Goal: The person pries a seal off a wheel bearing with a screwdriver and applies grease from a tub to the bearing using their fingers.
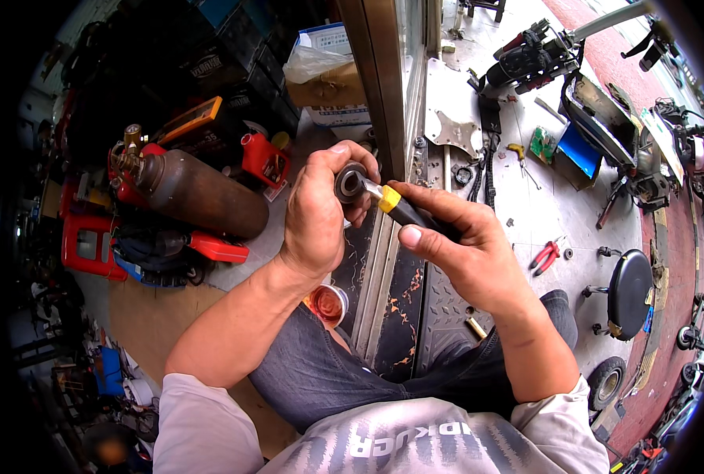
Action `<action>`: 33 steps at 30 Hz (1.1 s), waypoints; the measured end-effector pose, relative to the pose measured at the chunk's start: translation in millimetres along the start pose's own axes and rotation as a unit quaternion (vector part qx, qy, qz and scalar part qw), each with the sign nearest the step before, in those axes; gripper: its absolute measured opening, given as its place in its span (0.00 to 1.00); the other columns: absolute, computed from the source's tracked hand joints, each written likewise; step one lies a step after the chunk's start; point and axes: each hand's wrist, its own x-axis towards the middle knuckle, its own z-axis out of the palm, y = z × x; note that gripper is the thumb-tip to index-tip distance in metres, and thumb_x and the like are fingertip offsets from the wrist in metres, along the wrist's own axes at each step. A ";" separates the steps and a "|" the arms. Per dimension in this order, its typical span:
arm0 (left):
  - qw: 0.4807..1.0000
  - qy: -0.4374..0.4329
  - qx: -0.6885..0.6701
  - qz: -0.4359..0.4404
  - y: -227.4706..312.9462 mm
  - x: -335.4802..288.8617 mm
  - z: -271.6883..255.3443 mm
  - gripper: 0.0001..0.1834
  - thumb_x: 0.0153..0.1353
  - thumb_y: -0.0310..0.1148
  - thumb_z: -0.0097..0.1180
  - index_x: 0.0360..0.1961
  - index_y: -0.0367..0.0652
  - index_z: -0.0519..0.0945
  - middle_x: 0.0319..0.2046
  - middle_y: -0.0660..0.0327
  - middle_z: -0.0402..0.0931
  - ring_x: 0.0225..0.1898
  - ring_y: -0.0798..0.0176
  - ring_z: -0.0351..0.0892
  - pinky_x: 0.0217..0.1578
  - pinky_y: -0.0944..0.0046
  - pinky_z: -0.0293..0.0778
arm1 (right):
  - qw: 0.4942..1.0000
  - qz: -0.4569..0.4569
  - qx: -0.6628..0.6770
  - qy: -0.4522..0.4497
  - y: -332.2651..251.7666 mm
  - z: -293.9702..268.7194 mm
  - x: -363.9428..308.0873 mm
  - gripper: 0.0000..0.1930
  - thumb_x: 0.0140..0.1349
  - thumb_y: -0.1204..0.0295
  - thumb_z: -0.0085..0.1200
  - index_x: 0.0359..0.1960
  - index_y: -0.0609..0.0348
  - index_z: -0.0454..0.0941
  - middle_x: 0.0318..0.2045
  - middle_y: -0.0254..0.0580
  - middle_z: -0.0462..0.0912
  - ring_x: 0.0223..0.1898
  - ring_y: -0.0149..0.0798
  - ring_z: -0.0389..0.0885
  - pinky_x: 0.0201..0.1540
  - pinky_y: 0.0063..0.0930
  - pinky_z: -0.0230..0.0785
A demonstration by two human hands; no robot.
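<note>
In front of my chest, my left hand (312, 205) is closed round a dark round metal part (351, 182) with a hole in its middle, like a bearing. My right hand (478, 241) grips a black-and-yellow handled tool (389, 201) with a short silvery metal tip; its exact kind cannot be told. The tip points left and reaches the ring's face. Part of the ring is covered by my left fingers, and the rear of the handle disappears under my right hand.
A metal door post (383, 79) rises just beyond my hands. On the left lie a rusty gas cylinder (202, 192) and a red jug (265, 160). To the right are red-handled pliers (545, 258), a black round stool (630, 294) and a small wheel (606, 382). An open tub (327, 304) stands below my left forearm.
</note>
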 end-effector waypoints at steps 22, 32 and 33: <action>0.999 -0.014 0.031 -0.032 0.0 -1.9 -2.3 0.26 0.79 0.51 0.35 0.34 0.44 0.77 0.21 0.66 0.70 0.21 0.71 0.64 0.27 0.67 0.63 | 0.997 0.066 0.020 -0.021 -3.6 -9.1 -1.1 0.25 0.71 0.67 0.67 0.66 0.68 0.80 0.33 0.25 0.80 0.31 0.19 0.69 0.33 0.18 0.64; 0.999 0.039 -0.001 0.005 -0.9 -5.4 8.3 0.26 0.81 0.50 0.39 0.37 0.41 0.81 0.21 0.68 0.73 0.19 0.76 0.64 0.21 0.71 0.60 | 0.997 -0.038 -0.009 0.063 10.2 12.1 -1.9 0.24 0.66 0.73 0.69 0.64 0.64 0.82 0.44 0.41 0.86 0.42 0.29 0.83 0.47 0.28 0.76; 0.999 0.041 -0.010 0.009 -1.1 -5.9 8.9 0.26 0.81 0.50 0.39 0.38 0.41 0.81 0.22 0.68 0.74 0.19 0.75 0.65 0.21 0.71 0.61 | 0.994 -0.059 -0.050 0.073 12.4 14.2 -1.5 0.25 0.65 0.73 0.70 0.64 0.62 0.82 0.44 0.43 0.86 0.42 0.32 0.84 0.47 0.30 0.77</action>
